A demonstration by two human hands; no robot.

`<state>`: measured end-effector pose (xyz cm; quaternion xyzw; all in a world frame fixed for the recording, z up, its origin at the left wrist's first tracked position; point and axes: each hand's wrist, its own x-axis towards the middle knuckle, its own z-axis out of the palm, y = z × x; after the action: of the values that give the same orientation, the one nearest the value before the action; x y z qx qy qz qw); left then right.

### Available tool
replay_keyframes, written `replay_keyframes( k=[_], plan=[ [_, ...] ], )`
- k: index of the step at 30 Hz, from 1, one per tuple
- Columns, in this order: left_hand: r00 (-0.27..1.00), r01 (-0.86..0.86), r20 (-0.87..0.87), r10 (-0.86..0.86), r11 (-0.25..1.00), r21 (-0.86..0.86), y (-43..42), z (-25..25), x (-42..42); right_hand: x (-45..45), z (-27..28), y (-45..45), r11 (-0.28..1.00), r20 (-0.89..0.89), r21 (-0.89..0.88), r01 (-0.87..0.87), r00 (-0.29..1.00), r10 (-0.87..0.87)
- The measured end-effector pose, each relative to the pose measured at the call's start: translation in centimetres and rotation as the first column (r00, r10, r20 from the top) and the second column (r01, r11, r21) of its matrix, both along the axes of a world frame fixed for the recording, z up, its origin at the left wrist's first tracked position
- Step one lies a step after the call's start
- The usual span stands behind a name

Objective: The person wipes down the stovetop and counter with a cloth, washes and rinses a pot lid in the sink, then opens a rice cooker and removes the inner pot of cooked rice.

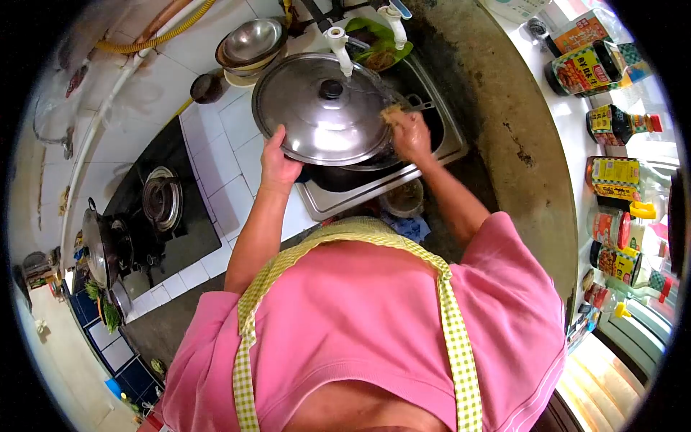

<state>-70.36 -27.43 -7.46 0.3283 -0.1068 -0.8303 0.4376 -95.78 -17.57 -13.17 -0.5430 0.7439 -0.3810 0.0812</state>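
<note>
A large shiny metal wok lid [306, 115] with a black knob is held over the sink [455, 147], outer face up. My left hand [281, 164] grips its lower left rim, thumb on top and the other fingers hidden beneath. At the lid's right edge, my right hand [412, 137] is closed around a tan scrubbing pad [391, 112], which looks like loofah. A white tap [340, 52] points down over the lid's upper part. Under the lid, a dark pan [367, 173] shows partly in the sink, its handle sticking out near my right hand.
Stacked metal bowls [252, 42] stand behind the lid on the left. A green basin [378, 45] sits at the sink's far end. To the left is a black gas stove [169, 209] with a lidded wok [97, 241]. Sauce bottles [615, 180] line the right ledge.
</note>
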Motion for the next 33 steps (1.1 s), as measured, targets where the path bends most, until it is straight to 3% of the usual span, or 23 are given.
replay_keyframes(
  k=[1,2,3,6,9,10,12,13,16,20,21,22,23,24,26,28,29,30,32,33],
  plan=[
    [1.000,-0.028,-0.011,0.028,0.999,-0.019,-0.3,-0.1,-0.2,1.8,0.3,0.7,0.998,0.065,0.067,0.017,0.998,-0.021],
    [0.998,-0.056,-0.017,0.055,0.998,-0.037,-0.5,-0.2,-0.2,3.9,-0.1,1.2,1.000,0.124,-0.016,0.023,0.992,-0.021],
    [0.994,-0.095,0.046,0.099,0.993,-0.070,-0.6,0.0,-0.6,6.1,0.5,1.8,0.999,0.068,-0.042,0.011,0.998,-0.008],
    [0.999,-0.036,0.006,0.037,0.997,-0.061,-0.7,0.3,-0.2,9.9,3.8,2.9,0.999,0.257,-0.053,-0.002,0.966,0.016],
    [0.999,-0.032,0.032,0.032,0.999,-0.014,-0.1,0.5,0.1,7.7,3.0,3.4,0.988,0.211,-0.132,-0.075,0.972,0.102],
    [0.999,-0.030,0.032,0.030,0.999,0.020,0.2,0.5,-0.1,5.9,2.4,3.0,0.988,0.139,-0.142,-0.062,0.987,0.082],
    [1.000,0.000,0.005,0.000,0.999,0.045,0.6,0.4,-0.2,1.5,-0.8,1.2,0.989,0.073,-0.059,0.138,0.988,-0.133],
    [1.000,0.026,-0.011,-0.025,0.997,0.069,0.9,0.4,0.1,0.1,-0.4,0.2,0.988,0.069,-0.047,0.144,0.988,-0.141],
    [0.997,-0.058,0.050,0.056,0.997,0.058,0.7,0.2,-0.2,-1.0,-0.7,-1.8,0.980,0.203,-0.121,0.161,0.970,-0.135],
    [0.998,-0.049,0.050,0.046,0.997,0.063,0.6,2.1,-0.1,3.3,1.6,-0.3,0.937,0.224,0.027,0.349,0.911,-0.346],
    [0.999,-0.030,0.026,0.029,0.999,0.044,0.4,1.5,0.3,4.6,3.0,0.6,0.949,0.270,-0.014,0.314,0.915,-0.299],
    [0.999,-0.032,0.027,0.031,0.998,0.044,0.2,0.5,0.3,5.6,3.6,1.2,0.969,0.459,0.119,0.218,0.853,-0.249],
    [0.998,-0.066,0.019,0.066,0.998,0.016,0.0,-0.7,0.1,7.6,3.7,2.2,0.986,0.407,0.083,0.142,0.899,-0.164],
    [0.995,-0.100,0.009,0.100,0.995,-0.011,0.0,-1.2,-0.1,9.9,2.9,2.8,0.993,0.417,-0.107,0.058,0.909,-0.008],
    [0.998,-0.060,-0.031,0.061,0.998,0.035,0.4,0.6,-0.8,11.3,4.2,3.1,0.988,0.635,-0.105,0.109,0.773,-0.018],
    [0.992,-0.124,0.036,0.122,0.991,0.059,0.8,1.2,-0.7,8.2,2.9,2.1,0.935,0.617,-0.204,0.290,0.779,-0.107],
    [0.994,-0.104,0.029,0.102,0.990,0.098,0.6,1.0,-0.3,5.6,1.7,1.6,0.927,0.701,-0.130,0.353,0.693,-0.166],
    [0.993,-0.119,0.023,0.117,0.989,0.090,0.7,1.1,-0.3,3.6,3.6,1.1,0.928,0.747,0.105,0.358,0.588,-0.311],
    [0.999,-0.031,0.050,0.018,0.963,0.267,1.9,1.6,-0.5,-0.2,4.1,0.9,0.967,0.915,0.105,0.232,0.358,-0.185],
    [1.000,0.010,0.016,-0.014,0.964,0.266,3.0,2.2,-0.9,-1.2,4.6,1.1,0.980,0.941,0.118,0.161,0.297,-0.162]
  ],
)
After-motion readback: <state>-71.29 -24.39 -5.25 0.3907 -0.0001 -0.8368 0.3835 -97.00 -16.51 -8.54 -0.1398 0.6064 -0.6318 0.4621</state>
